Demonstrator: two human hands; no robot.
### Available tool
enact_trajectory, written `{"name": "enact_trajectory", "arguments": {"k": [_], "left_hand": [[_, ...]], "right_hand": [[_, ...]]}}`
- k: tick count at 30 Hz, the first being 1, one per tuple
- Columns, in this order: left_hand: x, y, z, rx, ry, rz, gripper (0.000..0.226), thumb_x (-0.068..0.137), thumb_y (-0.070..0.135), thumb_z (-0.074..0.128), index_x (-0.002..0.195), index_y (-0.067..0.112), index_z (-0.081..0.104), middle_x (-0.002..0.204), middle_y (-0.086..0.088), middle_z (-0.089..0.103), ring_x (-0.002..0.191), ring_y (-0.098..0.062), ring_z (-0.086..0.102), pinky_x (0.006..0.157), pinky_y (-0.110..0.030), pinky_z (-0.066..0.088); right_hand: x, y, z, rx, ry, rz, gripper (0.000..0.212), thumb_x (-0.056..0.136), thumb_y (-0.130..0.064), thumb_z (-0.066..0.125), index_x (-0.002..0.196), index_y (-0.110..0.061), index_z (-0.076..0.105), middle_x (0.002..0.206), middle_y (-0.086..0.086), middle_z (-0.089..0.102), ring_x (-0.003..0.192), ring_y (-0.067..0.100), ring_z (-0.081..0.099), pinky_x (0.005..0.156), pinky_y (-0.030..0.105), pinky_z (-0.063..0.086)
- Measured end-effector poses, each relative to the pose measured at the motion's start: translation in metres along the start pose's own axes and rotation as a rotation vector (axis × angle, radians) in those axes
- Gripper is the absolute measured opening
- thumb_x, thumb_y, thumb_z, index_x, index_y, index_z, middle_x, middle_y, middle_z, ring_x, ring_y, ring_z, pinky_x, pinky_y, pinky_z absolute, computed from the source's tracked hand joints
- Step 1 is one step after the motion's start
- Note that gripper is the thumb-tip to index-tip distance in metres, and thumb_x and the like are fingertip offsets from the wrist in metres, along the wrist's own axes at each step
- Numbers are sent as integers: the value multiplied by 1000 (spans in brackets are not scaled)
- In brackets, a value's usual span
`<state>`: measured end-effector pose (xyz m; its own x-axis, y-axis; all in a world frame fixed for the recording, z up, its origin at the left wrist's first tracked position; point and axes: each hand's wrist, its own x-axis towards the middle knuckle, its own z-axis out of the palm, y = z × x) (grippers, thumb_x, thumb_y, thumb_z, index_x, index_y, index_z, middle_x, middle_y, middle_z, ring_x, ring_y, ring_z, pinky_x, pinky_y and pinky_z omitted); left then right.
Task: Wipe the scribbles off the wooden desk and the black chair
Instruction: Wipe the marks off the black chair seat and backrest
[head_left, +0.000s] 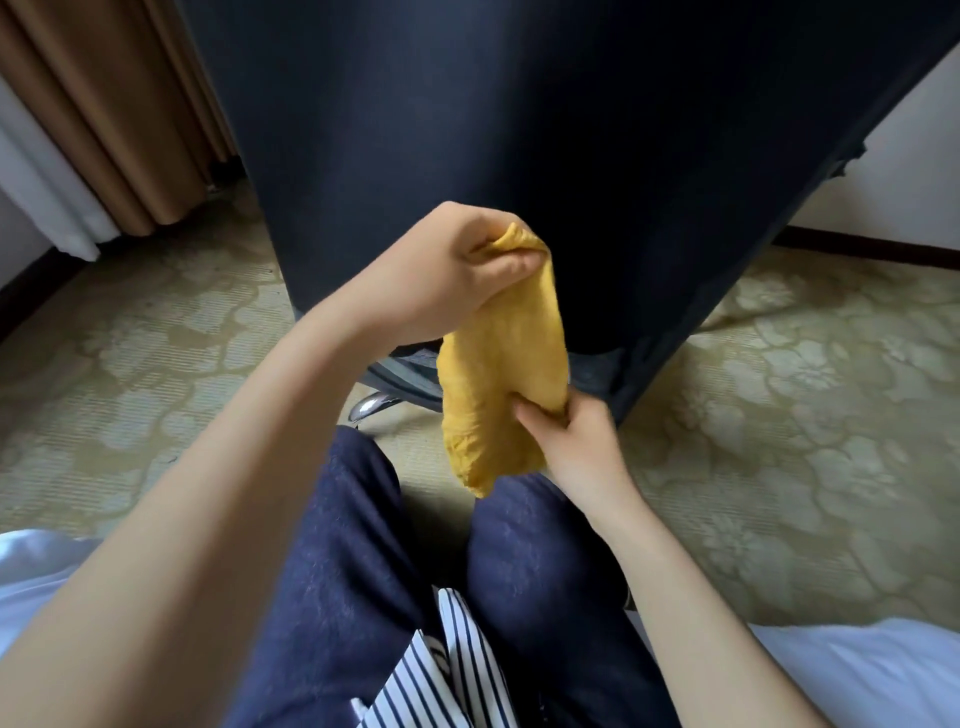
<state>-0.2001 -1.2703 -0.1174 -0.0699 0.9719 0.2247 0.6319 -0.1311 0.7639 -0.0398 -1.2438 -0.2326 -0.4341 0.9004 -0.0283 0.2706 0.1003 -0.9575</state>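
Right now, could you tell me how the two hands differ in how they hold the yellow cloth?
The left hand pinches the top end of the yellow cloth, raised before the black chair back; the right hand grips its lower edge, nearer the lap. Both are closed on the cloth.

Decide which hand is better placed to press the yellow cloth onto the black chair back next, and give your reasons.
Probably the left hand: it grips the yellow cloth's top, right in front of the black chair back. The right hand pinches the lower end, nearer the knees.
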Motion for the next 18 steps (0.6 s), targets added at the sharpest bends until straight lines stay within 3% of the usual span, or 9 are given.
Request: {"name": "enact_trajectory", "arguments": {"k": [3,5,7,8,11,14,16,18], "left_hand": [[4,-23,2,14,201,-109,11,93,22,57,96,22,67,92,6,67,83,-6,61,72,-15,48],[3,-45,14,-19,319,-245,19,91,20,59,109,24,64,105,3,63,100,-15,59,85,-24,47],[-5,-62,33,-80,307,-391,36,90,18,60,125,21,55,116,-1,56,109,-21,55,93,-33,45],[-12,-69,45,-78,267,-438,41,89,17,61,128,20,51,119,0,51,111,-18,51,94,-29,42],[-34,-78,75,-93,153,-468,29,85,16,66,113,20,57,114,4,50,101,-11,50,81,-15,35],[-49,-73,92,-259,-53,-444,14,86,19,67,97,25,64,103,9,64,102,-8,59,80,-16,42],[-52,-67,101,-305,-125,-408,22,87,23,65,108,28,63,108,14,64,102,1,56,82,-13,42],[-51,-62,106,-371,-85,-359,28,89,24,64,117,27,61,104,11,66,94,0,58,80,-19,44]], "right_hand": [[-2,-1,-8,52,58,-12,9,87,-24,66,82,-30,62,78,-8,70,78,6,65,72,25,52],[-2,-1,-13,8,81,-54,8,85,-21,68,84,-28,63,79,-5,70,78,10,65,71,29,52],[1,-1,-17,-130,113,-111,12,83,-19,69,78,-28,63,72,-9,67,73,5,61,67,20,48],[2,-2,-19,-226,137,-138,15,82,-19,69,76,-30,62,71,-13,65,73,3,59,66,16,44],[4,-5,-22,-381,190,-169,18,81,-20,70,79,-34,59,82,-20,56,83,5,54,77,19,40],[6,-2,-23,-245,228,-78,12,80,-18,71,80,-28,64,98,-11,57,94,8,55,85,27,44],[6,-2,-24,-22,229,55,10,82,-16,69,91,-15,71,105,-5,62,99,11,59,86,31,50],[6,-4,-25,266,190,204,13,86,-14,64,95,-11,72,101,4,69,98,19,64,80,32,52]]}}
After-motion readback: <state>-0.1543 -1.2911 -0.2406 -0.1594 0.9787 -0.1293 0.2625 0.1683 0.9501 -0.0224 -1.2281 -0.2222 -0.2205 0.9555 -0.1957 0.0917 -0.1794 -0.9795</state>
